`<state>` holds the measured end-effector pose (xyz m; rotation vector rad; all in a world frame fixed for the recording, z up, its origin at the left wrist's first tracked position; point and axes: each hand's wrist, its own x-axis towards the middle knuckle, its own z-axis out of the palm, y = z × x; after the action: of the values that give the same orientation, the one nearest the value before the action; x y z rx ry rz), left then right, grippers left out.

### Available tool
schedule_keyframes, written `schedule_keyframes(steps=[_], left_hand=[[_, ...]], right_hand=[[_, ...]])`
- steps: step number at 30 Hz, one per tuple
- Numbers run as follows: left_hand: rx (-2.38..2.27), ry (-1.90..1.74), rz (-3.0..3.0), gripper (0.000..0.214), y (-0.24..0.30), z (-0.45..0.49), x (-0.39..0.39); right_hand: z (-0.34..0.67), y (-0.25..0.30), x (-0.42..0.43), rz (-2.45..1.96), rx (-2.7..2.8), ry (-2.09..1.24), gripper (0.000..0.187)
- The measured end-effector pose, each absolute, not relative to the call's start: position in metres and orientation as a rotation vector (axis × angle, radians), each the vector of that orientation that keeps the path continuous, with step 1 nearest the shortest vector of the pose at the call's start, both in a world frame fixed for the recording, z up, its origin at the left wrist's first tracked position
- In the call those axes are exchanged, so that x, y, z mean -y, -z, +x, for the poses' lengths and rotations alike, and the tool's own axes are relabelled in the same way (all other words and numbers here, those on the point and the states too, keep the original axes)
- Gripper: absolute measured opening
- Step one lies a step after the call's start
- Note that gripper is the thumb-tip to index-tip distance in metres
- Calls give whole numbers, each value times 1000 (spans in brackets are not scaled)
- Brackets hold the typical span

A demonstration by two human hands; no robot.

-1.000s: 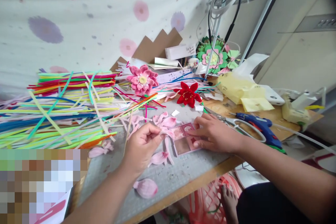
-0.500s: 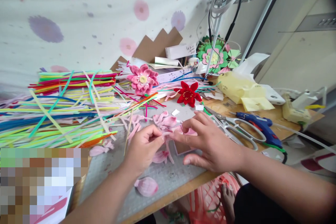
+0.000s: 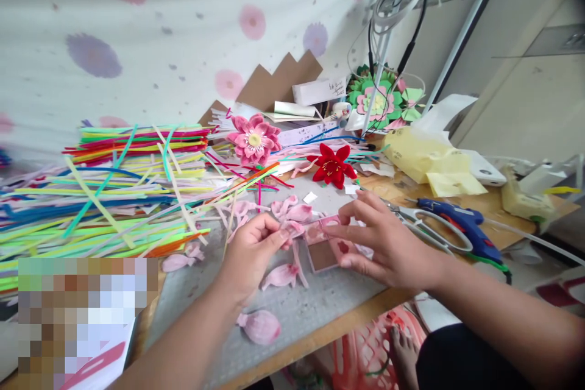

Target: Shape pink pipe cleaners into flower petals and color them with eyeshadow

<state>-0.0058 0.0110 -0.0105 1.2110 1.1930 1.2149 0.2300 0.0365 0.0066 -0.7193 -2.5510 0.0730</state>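
Note:
My left hand [image 3: 250,251] is curled, its thumb and fingers pinching a pink pipe-cleaner petal [image 3: 292,229] over the grey cutting mat [image 3: 315,304]. My right hand [image 3: 388,244] lies on a small pink palette [image 3: 325,250] with brownish pans, thumb and forefinger gripping its far and near edges, the other fingers spread. More pink petals lie around: one [image 3: 280,275] just below my left hand, one [image 3: 259,326] near the mat's front edge, several [image 3: 292,209] behind the palette.
A big heap of coloured pipe cleaners [image 3: 105,189] fills the left. A pink flower [image 3: 254,139] and a red flower [image 3: 331,164] lie behind. Scissors [image 3: 429,226] and a blue glue gun [image 3: 461,225] lie to the right, yellow paper [image 3: 429,158] beyond. A red basket [image 3: 365,353] is under the table.
My right hand lifted off the palette toward the petal in my left hand, then came back down on the palette. My left hand kept its pinch on the petal.

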Motion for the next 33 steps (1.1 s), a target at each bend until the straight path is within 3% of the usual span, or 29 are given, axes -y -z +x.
schedule_keyframes(steps=[13,22,33], left_hand=[[-826,-1092,770,8,7,-4,-12],[-787,-1043,755,8,4,1,-6],[-724,-989,674,7,4,-1,-3]], right_hand=[[238,11,-59,-948,2773,-81,37],[202,-8,-34,-698,2466,106,65],[192,-6,-29,-623,2456,200,58]])
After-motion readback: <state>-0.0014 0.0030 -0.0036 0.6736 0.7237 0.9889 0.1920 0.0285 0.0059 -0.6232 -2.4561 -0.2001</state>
